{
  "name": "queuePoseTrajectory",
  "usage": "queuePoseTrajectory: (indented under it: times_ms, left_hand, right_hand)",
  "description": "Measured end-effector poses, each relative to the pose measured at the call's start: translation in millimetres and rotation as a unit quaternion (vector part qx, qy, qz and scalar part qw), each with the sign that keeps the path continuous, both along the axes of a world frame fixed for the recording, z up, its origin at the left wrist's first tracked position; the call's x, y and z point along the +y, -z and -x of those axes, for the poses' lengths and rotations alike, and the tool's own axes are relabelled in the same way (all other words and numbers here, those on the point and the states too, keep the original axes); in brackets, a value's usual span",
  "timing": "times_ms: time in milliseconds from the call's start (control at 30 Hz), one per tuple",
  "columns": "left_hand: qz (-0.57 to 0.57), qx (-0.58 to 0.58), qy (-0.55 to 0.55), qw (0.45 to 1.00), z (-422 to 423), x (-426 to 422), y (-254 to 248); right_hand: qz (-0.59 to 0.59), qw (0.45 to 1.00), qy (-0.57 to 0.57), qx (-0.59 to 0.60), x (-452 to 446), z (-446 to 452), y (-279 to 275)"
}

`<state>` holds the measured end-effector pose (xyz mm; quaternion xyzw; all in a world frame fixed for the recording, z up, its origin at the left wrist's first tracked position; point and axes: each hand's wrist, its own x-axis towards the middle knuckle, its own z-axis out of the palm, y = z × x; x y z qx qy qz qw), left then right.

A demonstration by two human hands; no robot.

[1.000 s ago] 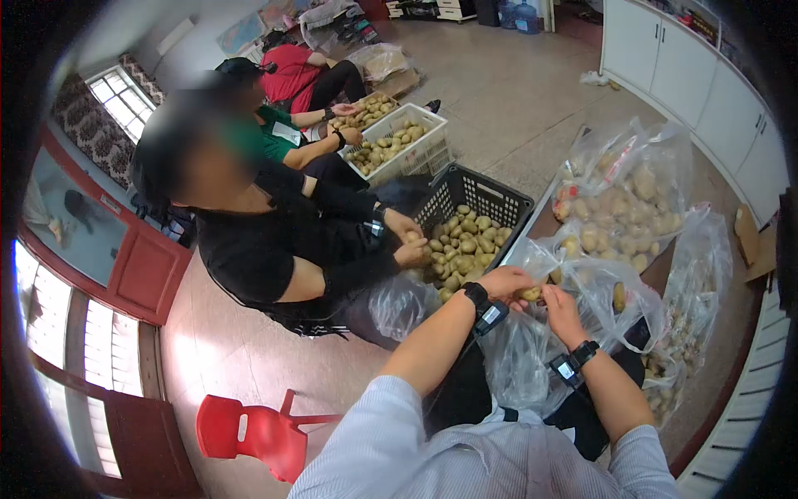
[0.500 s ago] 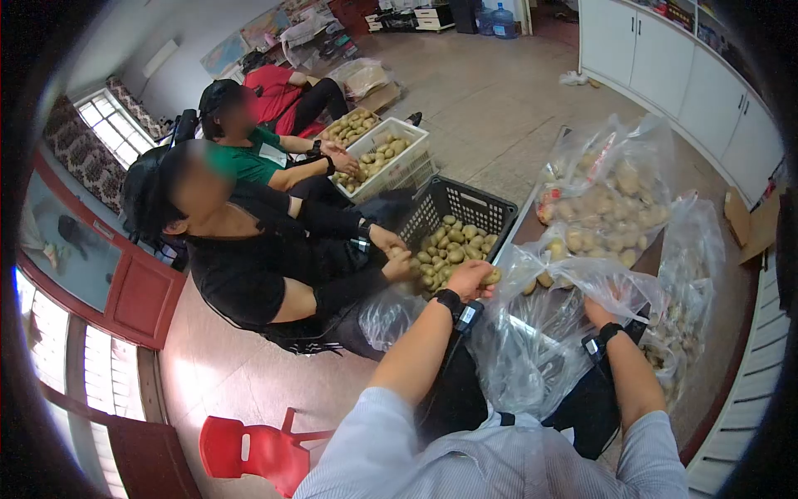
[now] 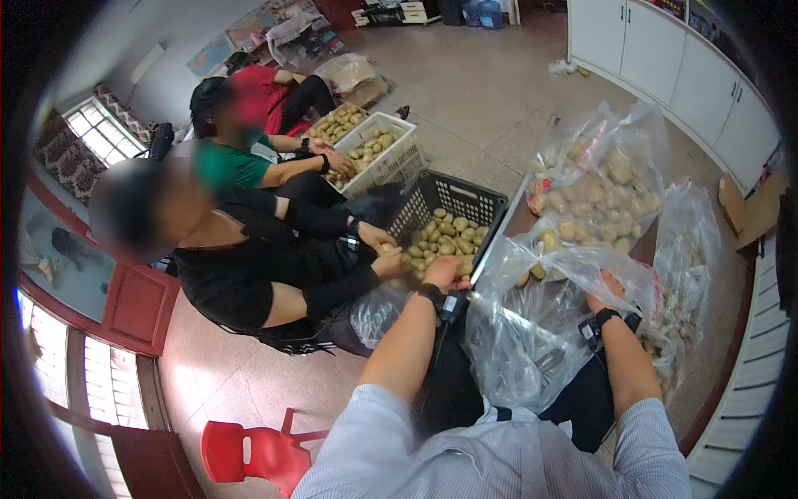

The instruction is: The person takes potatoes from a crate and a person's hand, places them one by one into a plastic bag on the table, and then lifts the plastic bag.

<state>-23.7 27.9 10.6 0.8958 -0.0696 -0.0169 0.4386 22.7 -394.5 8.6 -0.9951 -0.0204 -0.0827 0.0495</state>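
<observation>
Grip too obscured to read, the left hand (image 3: 445, 269) reaches over potatoes (image 3: 446, 241) by the near rim of a crate (image 3: 475, 193); one released there could bounce out. The right hand (image 3: 608, 289) touches a bag (image 3: 519, 358), its hold equally unclear.

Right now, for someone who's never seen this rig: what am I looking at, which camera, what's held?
No robot: these are a person's bare hands, seen by one camera worn on the head, looking forward and down. Each wrist wears a small strapped device.

The left hand is at the near edge of the black crate, by its potatoes; I can't tell whether it holds one. The right hand is at the clear plastic bag; its grip is partly hidden. Beyond lies a larger bag of potatoes. Co-workers sit at the left of the view, near a white crate.
</observation>
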Motion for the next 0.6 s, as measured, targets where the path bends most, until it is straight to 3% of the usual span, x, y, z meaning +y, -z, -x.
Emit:
queuePoseTrajectory:
  times_ms: [33, 100, 133, 167, 200, 233, 267, 300, 333, 367, 400, 433, 600]
  left_hand:
    - [-0.032, -0.049, 0.003, 0.998, 1, 2, 7]
    - [-0.095, 0.014, -0.048, 0.994, -4, 11, 23]
    - [0.151, 0.102, -0.095, 0.979, -6, 12, 36]
    - [0.155, 0.111, -0.090, 0.977, -8, 22, 47]
    - [-0.007, -0.005, -0.012, 1.000, -11, 38, 56]
    - [-0.167, -0.124, 0.067, 0.976, -13, 43, 61]
    - [-0.164, -0.121, 0.071, 0.976, -9, 32, 46]
    - [0.085, 0.053, -0.089, 0.991, -2, 14, 12]
    - [0.322, 0.222, -0.241, 0.888, 3, 2, -6]
    - [0.323, 0.225, -0.238, 0.888, 1, 9, 13]
    - [0.144, 0.099, -0.160, 0.971, 0, 21, 29]
    - [-0.043, -0.034, -0.074, 0.996, 0, 31, 41]
    - [-0.085, -0.032, -0.039, 0.995, 1, 38, 35]
  right_hand:
    - [-0.003, 1.000, 0.003, 0.005, -1, 1, -1]
    - [-0.008, 1.000, 0.010, 0.016, -1, 2, -7]
    - [-0.010, 1.000, 0.014, 0.021, -1, 4, -9]
    - [-0.011, 0.999, 0.018, 0.028, -2, 6, -12]
    - [-0.011, 0.999, 0.021, 0.030, -3, 8, -14]
    - [-0.013, 0.999, 0.024, 0.035, -3, 9, -16]
    - [-0.014, 0.999, 0.026, 0.040, -2, 11, -17]
    - [-0.018, 0.999, 0.029, 0.042, -3, 12, -19]
    - [-0.016, 0.998, 0.033, 0.045, -3, 13, -19]
    - [-0.018, 0.998, 0.036, 0.049, -4, 14, -21]
    - [-0.020, 0.998, 0.038, 0.051, -4, 15, -22]
    - [-0.022, 0.998, 0.039, 0.053, -3, 15, -24]
    - [-0.028, 0.996, 0.049, 0.064, -2, 19, -31]
